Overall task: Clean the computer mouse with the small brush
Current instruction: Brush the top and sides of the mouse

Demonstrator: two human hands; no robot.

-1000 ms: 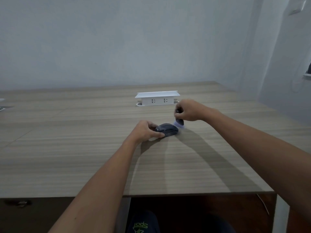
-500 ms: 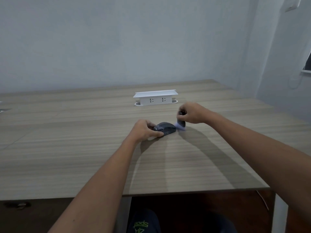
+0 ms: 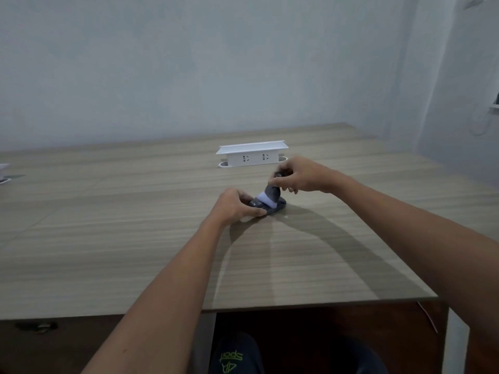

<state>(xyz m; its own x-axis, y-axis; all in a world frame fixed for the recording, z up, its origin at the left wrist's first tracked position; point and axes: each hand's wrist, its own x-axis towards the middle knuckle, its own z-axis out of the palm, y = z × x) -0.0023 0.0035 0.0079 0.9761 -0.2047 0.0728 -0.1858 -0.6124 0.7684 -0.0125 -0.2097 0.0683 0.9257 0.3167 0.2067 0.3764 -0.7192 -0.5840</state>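
Dark mouse [image 3: 272,207] lengthwise left-right, brush [image 3: 270,197] atop

the table [image 3: 135,238] looks like wood-grain laminate, pale and streaked, smooth with a soft sheen where light falls near its front edge. the mouse [image 3: 272,207] seems dark plastic, a little glossy on its back. the brush [image 3: 270,197] has a dark, matt-looking body and soft whitish bristles at its tip. the socket box [image 3: 252,156] is white plastic, smooth and clean. the wall [image 3: 189,63] is painted, flat and matt, slightly uneven in tone.
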